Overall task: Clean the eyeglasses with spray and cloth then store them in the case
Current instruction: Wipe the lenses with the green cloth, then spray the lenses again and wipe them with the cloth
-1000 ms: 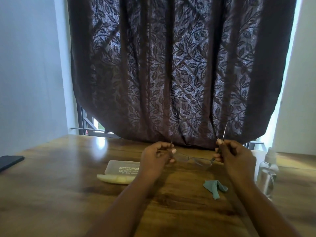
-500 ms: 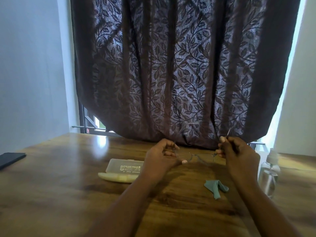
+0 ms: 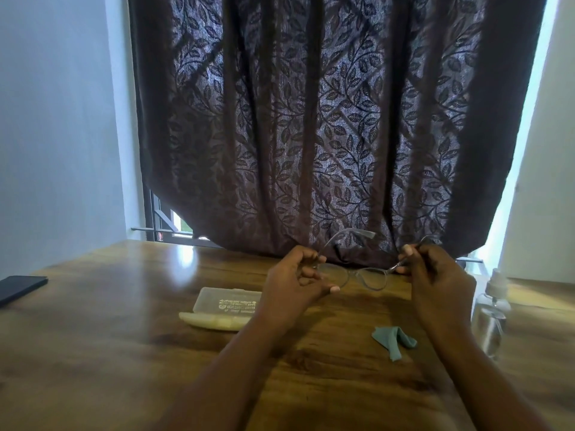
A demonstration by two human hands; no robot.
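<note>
The left hand (image 3: pixel 295 283) and right hand (image 3: pixel 435 275) each pinch one end of the single eyeglasses (image 3: pixel 357 275), held above the table (image 3: pixel 109 337) with the long axis running left to right. One open case (image 3: pixel 225 307) lies nearer the left hand. One cloth (image 3: pixel 393 340) and one spray bottle (image 3: pixel 491 315) lie nearer the right.

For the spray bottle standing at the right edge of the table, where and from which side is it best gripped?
Probably around the clear body of the spray bottle, below the white pump head, coming in from the side with the right hand. It stands upright, its round body suits a wrap grip, and it is nearest that hand, though that hand now holds the eyeglasses.
</note>
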